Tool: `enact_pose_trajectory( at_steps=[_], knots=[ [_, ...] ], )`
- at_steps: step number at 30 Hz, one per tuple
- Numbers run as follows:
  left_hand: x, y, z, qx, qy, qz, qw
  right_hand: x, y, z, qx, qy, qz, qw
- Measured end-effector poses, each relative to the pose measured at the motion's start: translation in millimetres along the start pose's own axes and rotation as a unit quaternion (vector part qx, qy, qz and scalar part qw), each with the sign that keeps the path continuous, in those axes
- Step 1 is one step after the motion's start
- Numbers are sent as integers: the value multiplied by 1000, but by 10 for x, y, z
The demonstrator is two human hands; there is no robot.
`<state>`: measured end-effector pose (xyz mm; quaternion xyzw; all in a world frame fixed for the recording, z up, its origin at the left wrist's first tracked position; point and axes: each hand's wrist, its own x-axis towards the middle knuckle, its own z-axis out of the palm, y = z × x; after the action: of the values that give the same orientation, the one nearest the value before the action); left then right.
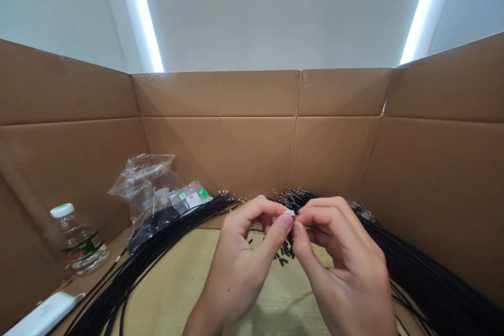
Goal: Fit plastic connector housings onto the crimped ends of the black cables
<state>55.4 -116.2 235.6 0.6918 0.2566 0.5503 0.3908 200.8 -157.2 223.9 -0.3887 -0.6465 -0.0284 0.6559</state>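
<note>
Both hands meet mid-frame: left hand point(244, 257) and right hand point(338, 262) pinch, fingertips together, a small white connector point(289, 212), mostly hidden; black wire bundles point(157, 247) flank them, ends cut off below, on the surface point(177, 283)

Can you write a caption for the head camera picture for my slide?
Left hand and right hand pinch a small white connector between black wire bundles.
</note>
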Motion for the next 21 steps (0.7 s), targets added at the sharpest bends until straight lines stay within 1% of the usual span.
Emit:
enact_pose_trajectory(
  at_steps=[2, 4, 9, 13, 16, 21],
  knots=[
    [-6, -17, 0, -39, -4, -25, 999, -15, 5, -1, 1, -2, 4, 1000],
    [-14, -24, 4, -55, 0, -35, 998, -17, 5, 7, 5, -1, 8, 1000],
    [-24, -15, 12, -47, 20, -30, 998, 29, -10, 59, -1, 28, -1, 1000],
    [-24, -5, 10, -41, 26, -21, 999, 43, 7, 84, 3, 28, -12, 1000],
    [-27, 3, 9, -39, 32, -19, 999, 31, 26, 97, 34, 21, -6, 999],
    [-43, 31, 7, -43, 41, -22, 998, 23, 24, 138, 105, 20, 33, 994]
  ],
)
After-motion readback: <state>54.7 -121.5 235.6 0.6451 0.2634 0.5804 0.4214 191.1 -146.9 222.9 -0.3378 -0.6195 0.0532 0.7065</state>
